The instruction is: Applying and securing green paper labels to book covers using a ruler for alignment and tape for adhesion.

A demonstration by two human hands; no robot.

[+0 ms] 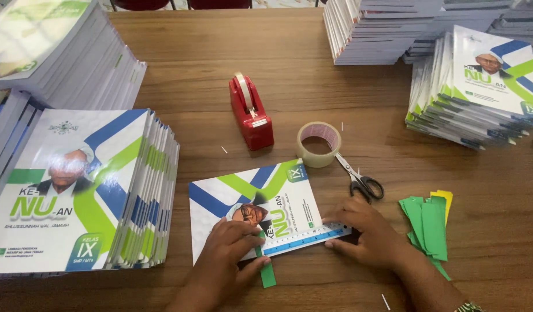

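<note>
On the left of the worktop (347, 92) stands a tall stack of books (87, 190), white, blue and green covers facing up, with more piles behind it at the far left.

Near the middle lies one book (243, 196) by itself, turned at a slight angle. The left hand (229, 254) presses flat on its near edge, fingers spread and together on a green strip (266, 271) — the strip runs near-to-far, its lower end hanging off the book onto the wood. Across it, left to right and tilted a little up at the right, lies a ruler (304, 238). So strip and ruler cross almost squarely, right between the two hands.

The right hand (364, 231) holds the ruler's right end down, fingertips pressed on it, not closed around anything.

Farther off sit a red tape dispenser (251, 112), a tape roll (318, 144) and scissors (359, 176) — the scissors just beyond the right hand. To the right, a pile of green strips (428, 225) lies close to the right wrist; more book stacks (480, 86) fill the far right.
</note>
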